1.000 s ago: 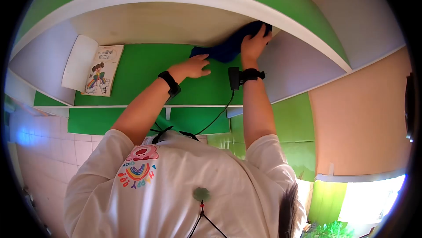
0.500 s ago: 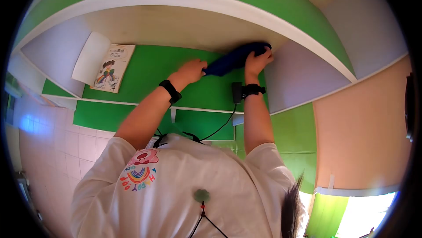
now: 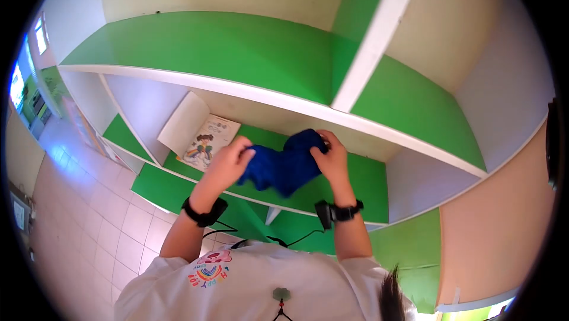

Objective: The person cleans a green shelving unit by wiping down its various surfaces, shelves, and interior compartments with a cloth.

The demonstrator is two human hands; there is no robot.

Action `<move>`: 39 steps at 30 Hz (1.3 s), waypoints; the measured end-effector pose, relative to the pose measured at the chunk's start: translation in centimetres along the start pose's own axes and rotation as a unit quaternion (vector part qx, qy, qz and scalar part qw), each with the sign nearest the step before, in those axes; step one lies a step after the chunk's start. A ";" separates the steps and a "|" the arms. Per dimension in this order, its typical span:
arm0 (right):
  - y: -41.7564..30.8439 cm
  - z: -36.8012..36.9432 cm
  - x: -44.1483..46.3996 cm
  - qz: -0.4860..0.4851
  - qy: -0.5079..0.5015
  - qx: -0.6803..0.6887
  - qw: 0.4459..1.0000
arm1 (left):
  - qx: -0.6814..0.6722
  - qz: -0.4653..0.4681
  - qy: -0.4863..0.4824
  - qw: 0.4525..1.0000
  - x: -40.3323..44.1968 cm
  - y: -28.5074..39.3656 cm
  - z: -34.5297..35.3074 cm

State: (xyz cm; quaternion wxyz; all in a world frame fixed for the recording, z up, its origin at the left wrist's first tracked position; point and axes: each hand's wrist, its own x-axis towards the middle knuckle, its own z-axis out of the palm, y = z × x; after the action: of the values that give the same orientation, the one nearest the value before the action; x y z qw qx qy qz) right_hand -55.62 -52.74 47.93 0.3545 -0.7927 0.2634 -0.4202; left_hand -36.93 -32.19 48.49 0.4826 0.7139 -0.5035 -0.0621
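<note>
A dark blue cloth (image 3: 281, 166) hangs between my two hands, in front of the middle shelf compartment. My left hand (image 3: 232, 158) pinches its left end, fingers closed. At the other end, my right hand (image 3: 332, 156) grips the cloth between thumb and fingers. The fabric sags in loose folds in the middle, slightly blurred. Left of the cloth, an open booklet (image 3: 204, 143) with a drawing of a child and a rainbow leans against the compartment's side wall. Black bands with small boxes are strapped on both wrists.
The shelf unit has green boards (image 3: 219, 48) with white edges; a white upright (image 3: 379, 37) divides the upper level. The middle shelf's front edge runs below my hands. Thin cables trail from the wrist bands. Pale floor tiles (image 3: 106, 232) lie to the left, a peach wall (image 3: 474, 256) to the right.
Both hands have drawn the cloth off the green shelf surface toward me, and it now hangs between them. The view has tilted up, showing the upper shelf.
</note>
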 end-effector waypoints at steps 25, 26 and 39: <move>-26.8 6.9 -0.3 -0.379 0.235 -0.393 0.804 | 0.184 0.336 0.317 0.868 4.3 9.2 -16.5; -26.8 6.6 -0.5 -0.383 0.232 -0.389 0.805 | 0.186 0.325 0.324 0.869 4.4 8.6 -17.4; -27.3 4.7 -1.9 -0.375 0.223 -0.364 0.823 | 0.251 0.259 0.291 0.886 2.9 7.0 -21.5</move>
State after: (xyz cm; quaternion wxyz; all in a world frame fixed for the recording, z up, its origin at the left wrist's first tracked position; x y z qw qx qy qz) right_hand -49.31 -33.09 66.50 -0.2131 -0.7867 0.1514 -0.5592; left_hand -27.79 -21.13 66.23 0.4111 0.6414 -0.5062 0.4043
